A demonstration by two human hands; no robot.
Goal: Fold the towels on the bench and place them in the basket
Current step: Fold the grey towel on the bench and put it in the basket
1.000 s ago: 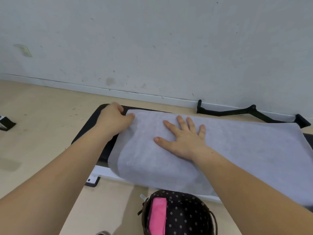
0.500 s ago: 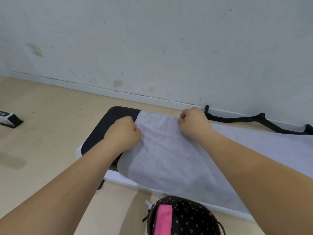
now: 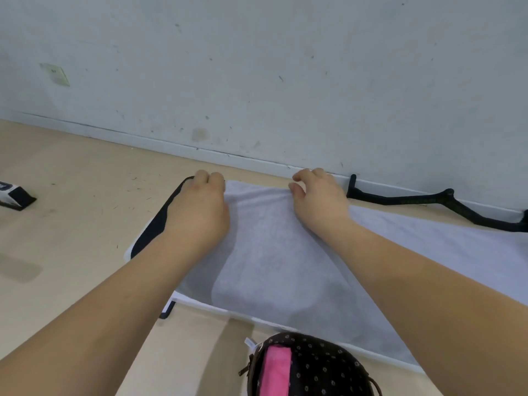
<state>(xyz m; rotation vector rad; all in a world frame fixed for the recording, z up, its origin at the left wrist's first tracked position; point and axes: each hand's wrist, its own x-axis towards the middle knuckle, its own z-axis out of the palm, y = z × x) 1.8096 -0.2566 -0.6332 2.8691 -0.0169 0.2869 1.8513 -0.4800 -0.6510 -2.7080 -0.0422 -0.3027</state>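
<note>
Grips the far edge of the grey towel point(image 3: 280, 252): left hand point(image 3: 200, 212) curled on its corner, right hand point(image 3: 317, 201) pinching beside it. Spreads flat over the bench point(image 3: 155, 224) beneath both hands, basket point(image 3: 314, 364) near the wrists.

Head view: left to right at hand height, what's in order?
Black-and-white object at far left → left hand, gripping the towel corner → right hand, pinching its far edge → black metal bar.

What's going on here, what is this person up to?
A person has a grey towel spread along a black bench. The left hand and right hand both grip its far edge near the left end. A dotted basket with something pink inside sits on the floor in front.
</note>
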